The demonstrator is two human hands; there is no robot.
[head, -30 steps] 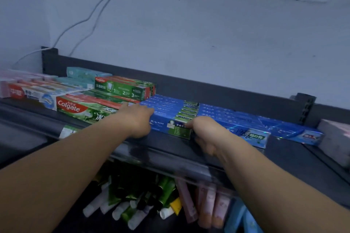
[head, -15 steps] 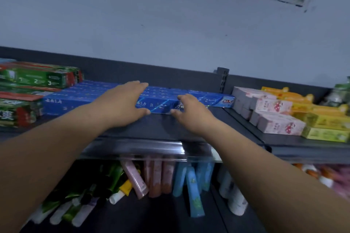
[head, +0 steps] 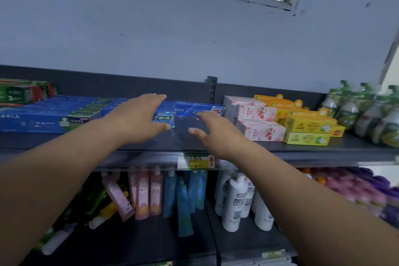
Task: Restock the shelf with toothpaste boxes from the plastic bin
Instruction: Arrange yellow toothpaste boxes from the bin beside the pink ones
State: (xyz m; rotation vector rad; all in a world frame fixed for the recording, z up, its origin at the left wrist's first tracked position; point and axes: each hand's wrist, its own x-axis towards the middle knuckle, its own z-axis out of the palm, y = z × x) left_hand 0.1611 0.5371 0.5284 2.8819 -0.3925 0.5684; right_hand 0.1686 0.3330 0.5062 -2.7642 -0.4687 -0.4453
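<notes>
Blue toothpaste boxes [head: 49, 116] lie flat in rows on the dark top shelf [head: 194, 142]. My left hand [head: 138, 119] lies with straight fingers over the right end of a blue box [head: 165, 119], thumb at its front corner. My right hand [head: 213, 129] hovers with spread fingers over the bare shelf, its fingertips close to another blue box [head: 198, 110] lying further back. Neither hand grips anything. The plastic bin is out of view.
Green and red boxes [head: 23, 93] sit at the far left. Pink boxes [head: 257, 121], yellow boxes [head: 311, 127] and green-capped bottles [head: 367, 114] fill the shelf's right. Below hang tubes [head: 149, 192] and white bottles [head: 237, 201]. A slotted upright [head: 212, 88] divides the back.
The view has swung right along the shelf. Both hands left the front ends of the blue boxes, opened flat and moved right to the boxes near the upright.
</notes>
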